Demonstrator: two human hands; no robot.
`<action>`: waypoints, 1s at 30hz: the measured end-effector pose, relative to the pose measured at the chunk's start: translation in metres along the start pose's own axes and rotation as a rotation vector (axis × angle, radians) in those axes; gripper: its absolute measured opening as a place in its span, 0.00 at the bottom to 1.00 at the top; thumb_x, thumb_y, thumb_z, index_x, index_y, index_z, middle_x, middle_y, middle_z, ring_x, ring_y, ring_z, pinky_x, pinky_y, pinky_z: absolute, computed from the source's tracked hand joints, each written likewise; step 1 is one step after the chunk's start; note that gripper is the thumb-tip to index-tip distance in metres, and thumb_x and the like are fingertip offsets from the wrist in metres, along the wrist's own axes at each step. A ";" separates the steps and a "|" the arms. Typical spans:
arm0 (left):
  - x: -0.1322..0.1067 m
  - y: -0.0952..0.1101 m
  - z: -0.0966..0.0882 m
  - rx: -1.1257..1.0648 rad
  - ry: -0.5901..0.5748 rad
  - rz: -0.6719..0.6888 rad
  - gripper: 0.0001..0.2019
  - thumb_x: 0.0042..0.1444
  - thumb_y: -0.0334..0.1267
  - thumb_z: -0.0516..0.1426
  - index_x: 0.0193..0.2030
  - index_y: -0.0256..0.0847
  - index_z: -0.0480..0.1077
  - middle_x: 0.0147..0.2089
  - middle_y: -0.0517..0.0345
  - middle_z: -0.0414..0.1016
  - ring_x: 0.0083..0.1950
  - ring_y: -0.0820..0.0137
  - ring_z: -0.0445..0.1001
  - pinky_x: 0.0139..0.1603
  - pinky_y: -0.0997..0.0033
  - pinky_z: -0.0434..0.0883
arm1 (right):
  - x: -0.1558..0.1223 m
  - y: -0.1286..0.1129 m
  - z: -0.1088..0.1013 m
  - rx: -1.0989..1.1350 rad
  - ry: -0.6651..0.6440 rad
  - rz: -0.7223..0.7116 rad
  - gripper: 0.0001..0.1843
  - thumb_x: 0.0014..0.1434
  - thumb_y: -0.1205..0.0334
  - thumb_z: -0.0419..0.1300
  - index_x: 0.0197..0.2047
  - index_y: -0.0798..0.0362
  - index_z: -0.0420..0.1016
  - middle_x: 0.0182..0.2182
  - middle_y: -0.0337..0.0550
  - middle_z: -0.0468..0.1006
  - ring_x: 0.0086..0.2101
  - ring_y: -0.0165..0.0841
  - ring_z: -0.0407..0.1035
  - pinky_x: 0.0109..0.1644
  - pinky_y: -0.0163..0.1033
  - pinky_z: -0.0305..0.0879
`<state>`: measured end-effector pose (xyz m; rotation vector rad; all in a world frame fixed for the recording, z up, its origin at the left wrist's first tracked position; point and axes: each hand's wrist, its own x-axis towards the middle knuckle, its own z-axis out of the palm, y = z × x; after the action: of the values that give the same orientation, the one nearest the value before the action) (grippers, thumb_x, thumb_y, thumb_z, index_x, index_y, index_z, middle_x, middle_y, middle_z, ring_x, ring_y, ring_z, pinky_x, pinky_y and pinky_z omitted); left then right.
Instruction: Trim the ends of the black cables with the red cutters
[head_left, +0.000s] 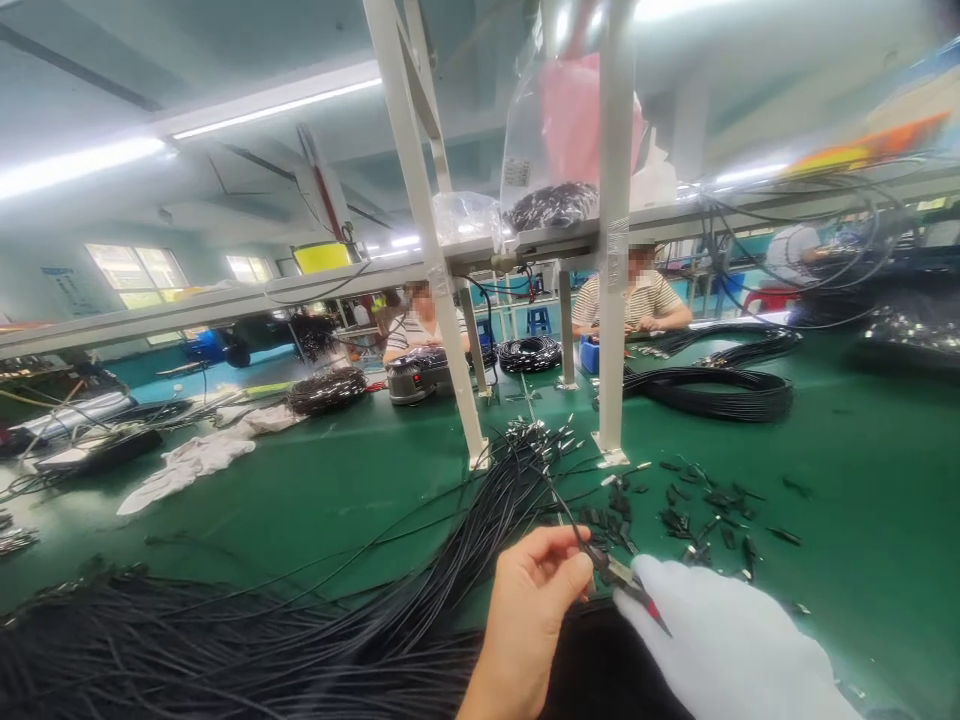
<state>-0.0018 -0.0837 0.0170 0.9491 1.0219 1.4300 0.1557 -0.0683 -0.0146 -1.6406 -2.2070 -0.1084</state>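
Observation:
My left hand (534,600) is bare and pinches a thin black cable (564,508) near its end. At that end sits a small metal connector (616,572). My right hand (731,640), in a white glove, grips the connector end, where a dark and red tip (654,610) pokes out. The cable runs back up to a large bundle of black cables (420,560) fanned across the green table (322,480). The bundle's metal tips (536,437) lie near a white post.
Several small black sleeves (690,515) are scattered right of the hands. White frame posts (611,300) stand just behind. Coiled black cables (712,392), white cloths (191,462) and a grey machine (416,375) lie farther back. Two people sit working across the table.

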 end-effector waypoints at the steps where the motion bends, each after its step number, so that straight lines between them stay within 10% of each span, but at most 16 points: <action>1: 0.000 -0.001 0.001 0.032 0.015 0.008 0.15 0.43 0.37 0.69 0.39 0.33 0.81 0.28 0.59 0.71 0.29 0.75 0.66 0.32 0.74 0.65 | -0.002 0.000 0.001 -0.076 0.061 -0.022 0.14 0.64 0.54 0.51 0.31 0.49 0.71 0.23 0.43 0.73 0.22 0.35 0.68 0.26 0.36 0.49; 20: -0.001 -0.022 0.009 0.098 0.187 0.155 0.10 0.45 0.34 0.65 0.37 0.35 0.80 0.28 0.61 0.68 0.27 0.74 0.67 0.27 0.74 0.68 | -0.002 0.003 0.004 -0.171 0.245 -0.104 0.12 0.65 0.58 0.51 0.31 0.51 0.66 0.20 0.41 0.68 0.21 0.31 0.66 0.24 0.35 0.45; 30: -0.004 0.002 0.005 0.018 -0.019 0.005 0.17 0.44 0.36 0.67 0.43 0.32 0.80 0.24 0.60 0.71 0.26 0.74 0.70 0.30 0.73 0.67 | 0.011 0.008 -0.007 0.585 -0.487 0.040 0.20 0.63 0.49 0.48 0.27 0.48 0.70 0.20 0.40 0.70 0.24 0.33 0.66 0.27 0.36 0.54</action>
<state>0.0028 -0.0870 0.0206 0.9778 1.0205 1.4156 0.1621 -0.0582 -0.0056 -1.4632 -2.2166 0.9462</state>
